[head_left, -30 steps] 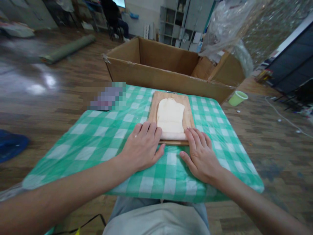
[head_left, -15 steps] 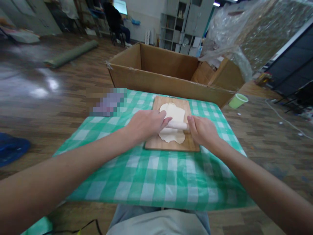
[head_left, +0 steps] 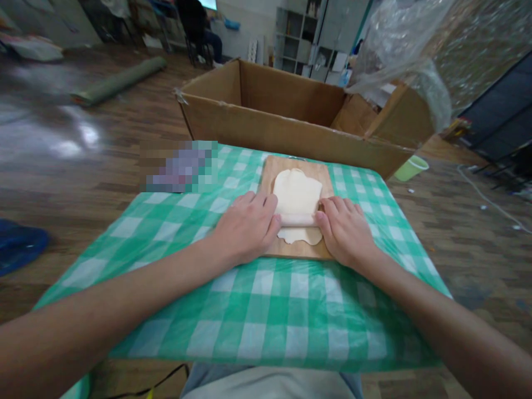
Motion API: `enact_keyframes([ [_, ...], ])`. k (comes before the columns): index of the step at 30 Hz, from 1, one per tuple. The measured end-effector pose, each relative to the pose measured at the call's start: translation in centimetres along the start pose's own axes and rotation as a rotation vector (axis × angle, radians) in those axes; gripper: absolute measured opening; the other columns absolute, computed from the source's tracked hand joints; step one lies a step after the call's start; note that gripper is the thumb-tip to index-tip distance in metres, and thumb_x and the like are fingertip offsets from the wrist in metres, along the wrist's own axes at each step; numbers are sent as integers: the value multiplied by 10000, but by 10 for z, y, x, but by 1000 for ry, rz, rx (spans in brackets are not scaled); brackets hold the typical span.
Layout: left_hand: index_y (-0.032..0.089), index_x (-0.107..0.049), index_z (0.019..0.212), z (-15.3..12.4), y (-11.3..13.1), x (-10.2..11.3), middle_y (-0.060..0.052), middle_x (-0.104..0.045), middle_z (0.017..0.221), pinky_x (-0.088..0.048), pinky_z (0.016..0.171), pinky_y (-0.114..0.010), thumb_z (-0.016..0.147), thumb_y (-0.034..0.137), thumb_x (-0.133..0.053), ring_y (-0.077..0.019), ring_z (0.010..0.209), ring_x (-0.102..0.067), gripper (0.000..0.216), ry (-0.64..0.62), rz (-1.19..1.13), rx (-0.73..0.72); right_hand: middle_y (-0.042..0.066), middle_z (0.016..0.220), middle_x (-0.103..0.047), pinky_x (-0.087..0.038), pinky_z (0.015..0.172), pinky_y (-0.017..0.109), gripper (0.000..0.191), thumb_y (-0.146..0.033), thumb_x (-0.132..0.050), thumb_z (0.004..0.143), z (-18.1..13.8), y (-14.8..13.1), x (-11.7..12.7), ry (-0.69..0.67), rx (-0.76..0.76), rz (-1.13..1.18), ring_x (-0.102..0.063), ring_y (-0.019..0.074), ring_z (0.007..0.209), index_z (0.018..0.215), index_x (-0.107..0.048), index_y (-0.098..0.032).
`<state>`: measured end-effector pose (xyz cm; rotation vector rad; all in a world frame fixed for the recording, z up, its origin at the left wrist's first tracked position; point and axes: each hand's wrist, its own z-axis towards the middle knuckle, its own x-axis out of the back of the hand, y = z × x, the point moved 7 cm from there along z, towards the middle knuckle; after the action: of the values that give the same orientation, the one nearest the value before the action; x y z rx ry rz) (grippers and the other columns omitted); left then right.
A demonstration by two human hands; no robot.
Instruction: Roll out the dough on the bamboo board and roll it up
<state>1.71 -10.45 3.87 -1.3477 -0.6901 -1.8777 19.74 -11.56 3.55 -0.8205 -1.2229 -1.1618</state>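
Observation:
A pale rolling pin (head_left: 297, 220) lies crosswise on a flat sheet of dough (head_left: 297, 191). My left hand (head_left: 248, 226) is closed around its left end, and my right hand (head_left: 346, 228) grips the right end. Dough shows both beyond the pin and on the near side of it, with an uneven edge. Beneath the dough is a wooden cutting board (head_left: 276, 162), set on a table with a green-and-white checked cloth (head_left: 233, 316). The pin's two ends are hidden under my fingers.
Against the table's far edge stands a large open cardboard box (head_left: 266, 119), with plastic wrap (head_left: 399, 47) at its right. A light green cup (head_left: 411, 168) is beyond the far right corner. A blurred-out item (head_left: 183, 169) lies at the far left. A person (head_left: 195, 27) sits farther back.
Both hands have drawn the rolling pin toward me over the dough, so more dough shows beyond it and less on the near side. The camera view has shifted slightly.

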Motion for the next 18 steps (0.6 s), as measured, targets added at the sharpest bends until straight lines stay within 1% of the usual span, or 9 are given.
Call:
enact_keyframes([
  [1,151,-658,1026,-4,2,2,-161,-657,1016,-474,908,-488,1038,285,-358,-305,942,-590,329,-1,-13,0,201,1323,-647,-391,997,452,511,-402,-223,1102,-5,-2,0,18,-2,7,-563,338,1166,1294,-600,-114],
  [3,159,-652,1035,-10,6,4,-166,-646,1038,-474,897,-500,1025,311,-386,-318,963,-577,307,-8,-16,-8,242,1524,-513,-379,1056,489,591,-432,-229,1097,-15,-6,0,51,9,24,-496,369,1318,1497,-439,-52],
  [5,159,-646,1045,-16,10,6,-174,-634,1048,-472,881,-518,1011,351,-411,-338,980,-563,305,-17,5,-27,260,1636,-370,-355,1114,514,668,-452,-241,1090,-26,-10,-2,67,29,38,-394,380,1448,1591,-286,-12],
  [6,157,-643,1046,-18,12,7,-178,-628,1050,-470,872,-527,1003,374,-426,-348,986,-557,309,-21,20,-33,260,1659,-331,-342,1137,521,688,-460,-252,1087,-31,-11,-3,70,38,46,-352,379,1488,1606,-255,-9],
  [12,152,-639,1037,-33,21,9,-197,-608,1080,-468,858,-545,949,457,-504,-382,1015,-543,346,-24,89,-13,241,1678,-303,-298,1196,595,749,-512,-347,1055,-62,-20,-1,101,65,82,-268,391,1553,1640,-222,-61],
  [15,125,-641,1115,-45,28,8,-198,-610,1076,-473,893,-547,955,484,-494,-386,1025,-545,420,-16,80,-14,249,1680,-293,-274,1222,609,807,-539,-382,1041,-76,-26,2,105,87,93,-230,391,1570,1649,-182,-47],
  [18,66,-622,1220,-55,33,7,-219,-615,1121,-469,955,-563,965,511,-475,-398,1060,-550,533,-5,80,-20,240,1685,-286,-260,1241,610,839,-553,-401,1033,-88,-29,3,90,105,107,-214,383,1578,1656,-160,-46],
])
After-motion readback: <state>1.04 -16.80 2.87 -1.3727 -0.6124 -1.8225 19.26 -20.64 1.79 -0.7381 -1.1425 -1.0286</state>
